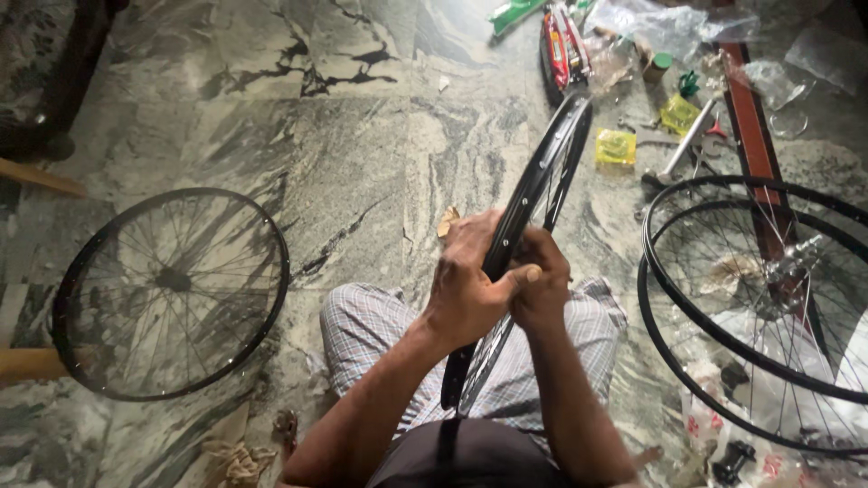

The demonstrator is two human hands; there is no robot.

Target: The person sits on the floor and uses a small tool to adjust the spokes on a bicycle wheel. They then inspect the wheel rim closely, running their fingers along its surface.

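We see both hands, left hand point(466, 291) and right hand point(540, 287), clamped around the upright black rim point(542, 176); probably mid-build, the spoked wheel point(170, 292) left of it looks finished.

You are gripping a black bicycle rim point(533, 194) edge-on over your lap, your left hand point(466, 285) and right hand point(541, 280) closing around it side by side. A spoked wheel point(172, 294) is lying flat on the marble floor point(362, 136) to your left, two more wheels point(750, 307) overlapping on your right.
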